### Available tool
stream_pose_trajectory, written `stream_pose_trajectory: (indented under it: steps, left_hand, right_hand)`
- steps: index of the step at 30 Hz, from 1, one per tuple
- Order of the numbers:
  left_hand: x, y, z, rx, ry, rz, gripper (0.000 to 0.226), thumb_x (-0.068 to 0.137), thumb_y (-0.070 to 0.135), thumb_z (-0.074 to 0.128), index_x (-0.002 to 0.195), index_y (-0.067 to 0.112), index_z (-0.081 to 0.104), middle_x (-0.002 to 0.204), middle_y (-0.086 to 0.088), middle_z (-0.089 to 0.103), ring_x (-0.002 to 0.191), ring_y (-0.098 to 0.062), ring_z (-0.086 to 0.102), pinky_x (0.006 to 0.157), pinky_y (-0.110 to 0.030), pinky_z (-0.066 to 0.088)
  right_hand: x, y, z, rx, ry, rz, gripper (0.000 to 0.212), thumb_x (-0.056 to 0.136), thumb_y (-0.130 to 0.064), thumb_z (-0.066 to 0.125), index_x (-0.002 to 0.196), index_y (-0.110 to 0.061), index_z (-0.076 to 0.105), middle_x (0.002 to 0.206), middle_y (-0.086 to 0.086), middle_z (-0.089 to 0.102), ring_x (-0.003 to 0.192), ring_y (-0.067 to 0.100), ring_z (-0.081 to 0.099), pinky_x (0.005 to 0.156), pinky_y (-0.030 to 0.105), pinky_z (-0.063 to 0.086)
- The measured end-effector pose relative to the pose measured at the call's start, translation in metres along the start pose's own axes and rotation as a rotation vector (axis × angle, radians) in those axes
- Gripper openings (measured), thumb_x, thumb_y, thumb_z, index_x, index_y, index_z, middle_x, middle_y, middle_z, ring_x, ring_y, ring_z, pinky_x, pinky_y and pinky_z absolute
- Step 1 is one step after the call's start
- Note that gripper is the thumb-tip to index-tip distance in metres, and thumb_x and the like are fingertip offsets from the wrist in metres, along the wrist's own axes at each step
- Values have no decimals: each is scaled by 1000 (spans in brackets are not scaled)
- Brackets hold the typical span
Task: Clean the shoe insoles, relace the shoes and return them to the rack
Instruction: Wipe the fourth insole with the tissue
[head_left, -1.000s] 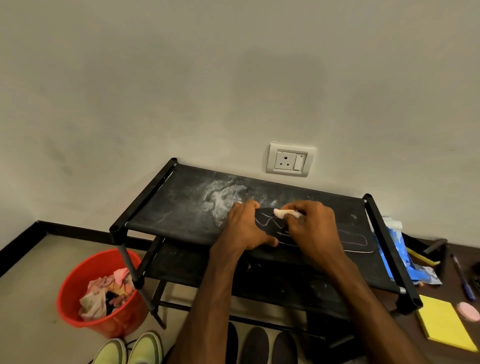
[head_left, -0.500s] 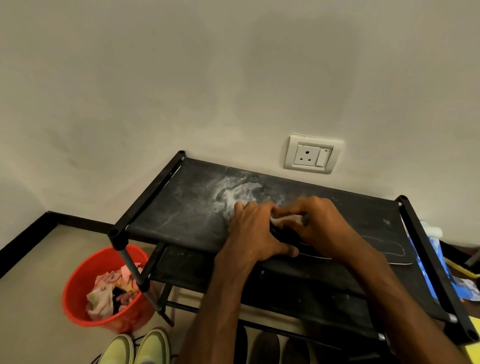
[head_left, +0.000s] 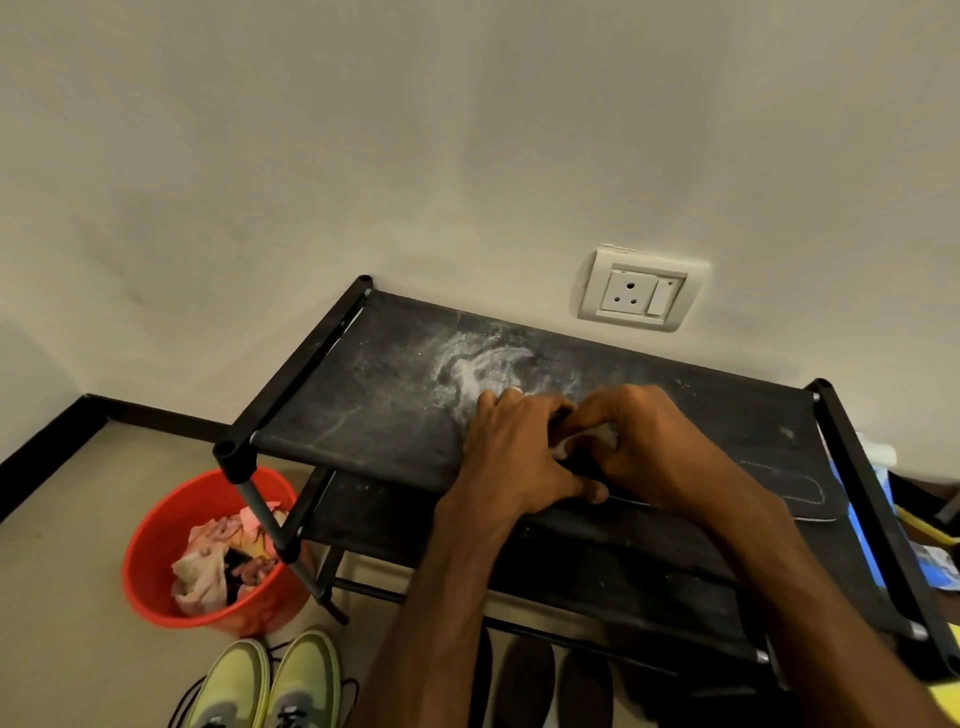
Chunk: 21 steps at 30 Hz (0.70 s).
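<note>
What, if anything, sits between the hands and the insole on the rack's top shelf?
Nothing visible blocks them. The left hand holds the insole directly on the rack. The right hand pinches a white wipe against it, so only that wipe lies between this hand and the insole.

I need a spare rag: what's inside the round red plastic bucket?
Inside the round red plastic bucket lies a crumpled heap of pink, cream and dark cloths. The black rack's leg crosses part of it; anything beneath the heap is hidden.
</note>
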<state>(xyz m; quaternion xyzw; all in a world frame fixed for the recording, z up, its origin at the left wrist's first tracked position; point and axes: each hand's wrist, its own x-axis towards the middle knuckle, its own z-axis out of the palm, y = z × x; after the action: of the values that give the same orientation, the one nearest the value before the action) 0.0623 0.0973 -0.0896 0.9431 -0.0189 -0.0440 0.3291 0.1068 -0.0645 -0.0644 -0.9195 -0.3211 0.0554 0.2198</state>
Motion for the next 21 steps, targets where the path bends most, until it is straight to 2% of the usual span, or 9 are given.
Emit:
stream_pose_trajectory:
  steps: [2,4,6,8,11,12,14,17,21]
  left_hand:
    - [-4,-1,1,-20,14,-17,81,61,58,90,131,34,56,125,2,52,125,-19,35,101,-33,35]
    - [-5,-1,3,-31,20,-37,84,59,59,90,131,34,54,126,2,50,126,-20,34,102,-34,36]
    - [-5,0,4,-28,30,-51,85,59,60,90,130,31,54,126,2,50,125,-20,36,104,-34,37]
    - [-5,0,5,-12,40,-51,86,59,61,89,130,29,53,127,1,51,125,-21,37,105,-34,37]
    - [-4,0,6,-6,33,-41,92,59,60,89,137,31,50,132,2,51,126,-21,38,106,-34,36]
    - [-4,0,6,-6,33,-41,93,59,60,90,137,33,49,133,2,51,126,-21,38,106,-35,37]
    - [-3,1,6,-15,31,-40,92,59,58,91,138,35,48,134,2,49,127,-22,37,106,-36,36]
    - [-4,3,4,-25,31,-46,90,62,53,90,139,34,48,136,-2,47,127,-23,35,106,-36,35]
    - [-5,6,4,4,22,-73,91,64,56,89,140,29,47,138,-4,46,129,-25,35,107,-37,33]
  right_hand:
    - [5,-1,5,-46,104,9,34,86,-4,74,104,-32,81,99,-7,77,82,11,70,76,36,61]
    - [8,-1,9,-77,157,8,36,85,-3,73,104,-33,81,97,-5,76,82,16,69,74,41,60]
    - [11,-1,9,-101,140,13,37,85,-6,73,105,-36,80,95,-5,73,82,18,67,72,44,59]
    - [10,-2,6,-90,75,7,38,85,-7,73,105,-39,80,95,-7,72,83,15,66,73,41,58]
    - [2,-3,-4,-7,-61,-19,35,85,-8,77,100,-40,81,100,-15,74,88,3,66,75,21,52]
    - [-1,-3,-6,17,-103,-23,35,85,-9,78,98,-41,81,104,-18,74,93,2,67,79,20,52]
    - [-4,0,-8,24,-136,-20,36,84,-14,79,99,-47,79,110,-21,74,101,4,68,85,30,58]
    - [-6,1,-3,17,-25,1,33,83,-26,80,99,-54,76,105,-20,75,93,3,70,81,39,61]
    - [1,-2,3,2,177,74,26,86,-24,76,100,-45,79,100,-16,76,83,9,68,76,42,60]
